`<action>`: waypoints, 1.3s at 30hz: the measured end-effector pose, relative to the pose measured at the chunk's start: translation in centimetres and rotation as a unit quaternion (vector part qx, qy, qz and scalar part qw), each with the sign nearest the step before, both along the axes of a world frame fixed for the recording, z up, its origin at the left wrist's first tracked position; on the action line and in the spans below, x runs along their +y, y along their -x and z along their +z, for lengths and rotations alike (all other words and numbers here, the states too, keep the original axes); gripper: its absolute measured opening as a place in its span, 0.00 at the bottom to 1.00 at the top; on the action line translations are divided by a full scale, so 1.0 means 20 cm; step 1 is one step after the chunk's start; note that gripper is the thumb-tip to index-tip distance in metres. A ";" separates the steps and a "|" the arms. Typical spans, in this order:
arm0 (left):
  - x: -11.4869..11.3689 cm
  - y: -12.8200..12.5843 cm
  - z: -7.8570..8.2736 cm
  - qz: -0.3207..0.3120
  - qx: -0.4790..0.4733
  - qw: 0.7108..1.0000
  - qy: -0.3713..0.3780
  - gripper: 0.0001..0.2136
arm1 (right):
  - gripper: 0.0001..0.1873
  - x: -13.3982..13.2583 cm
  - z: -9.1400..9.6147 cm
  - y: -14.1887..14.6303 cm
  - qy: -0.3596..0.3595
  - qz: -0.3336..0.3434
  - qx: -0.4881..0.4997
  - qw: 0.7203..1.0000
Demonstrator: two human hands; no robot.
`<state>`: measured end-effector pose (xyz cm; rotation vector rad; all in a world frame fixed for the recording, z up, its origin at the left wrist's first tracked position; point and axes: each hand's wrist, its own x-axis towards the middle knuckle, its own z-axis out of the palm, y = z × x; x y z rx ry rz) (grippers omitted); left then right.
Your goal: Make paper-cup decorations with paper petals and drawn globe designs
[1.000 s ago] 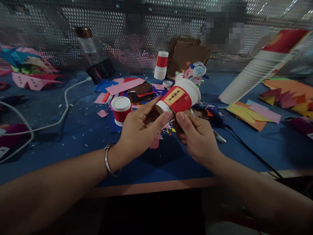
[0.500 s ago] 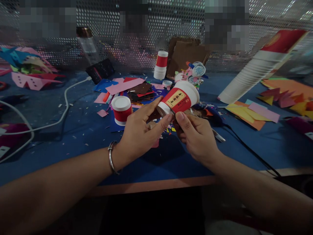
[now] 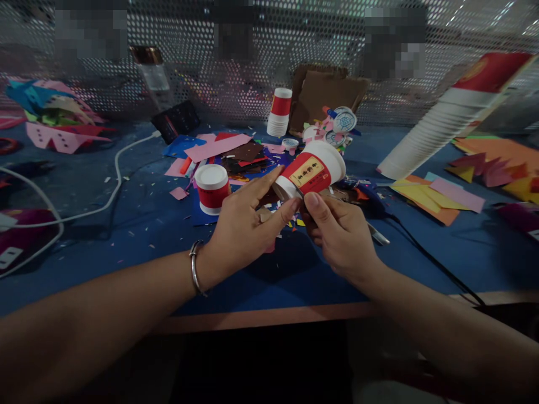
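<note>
A red and white paper cup (image 3: 312, 170) is held tilted over the table, its rim to the upper right and its base to the lower left. My left hand (image 3: 246, 216) grips the cup near the base, index finger along the far side and thumb on the near side. Just under the cup, my right hand (image 3: 337, 233) is closed, thumb pressed on the bent fingers. A thin dark edge shows between that thumb and the cup; the rest of it is hidden. Left of my hands, another paper cup (image 3: 211, 193) stands upside down on blue paper.
Behind lie paper scraps (image 3: 244, 154), a short cup stack (image 3: 279, 112) and cardboard (image 3: 328, 101). A long tilted stack of paper cups (image 3: 446, 120) is at right, near coloured paper (image 3: 438, 196). A black cable (image 3: 425, 258) and a white cable (image 3: 118, 179) cross the table.
The view has shifted slightly, so the table things sit a little farther right. Both hands keep the same hold, and the cup stays at about the same tilt.
</note>
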<state>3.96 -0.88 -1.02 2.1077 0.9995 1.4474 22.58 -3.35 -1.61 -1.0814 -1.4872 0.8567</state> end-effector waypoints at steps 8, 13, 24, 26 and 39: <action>-0.01 0.00 -0.01 0.013 0.009 1.000 -0.021 0.24 | 0.30 0.00 0.00 0.01 0.010 0.008 0.014 1.000; -0.01 -0.02 0.00 -0.009 -0.056 0.997 0.055 0.26 | 0.30 0.00 0.00 0.00 -0.011 0.000 0.002 1.000; -0.01 -0.07 0.01 -0.165 -0.269 0.912 0.263 0.23 | 0.29 0.00 0.03 0.01 -0.023 -0.006 -0.010 1.000; 0.00 -0.06 0.02 -0.157 -0.258 0.923 0.237 0.24 | 0.29 -0.01 0.03 0.02 -0.022 -0.003 -0.006 1.000; -0.03 -0.05 0.01 -0.100 -0.198 0.959 0.179 0.29 | 0.30 -0.01 0.01 0.01 -0.025 -0.003 0.000 1.000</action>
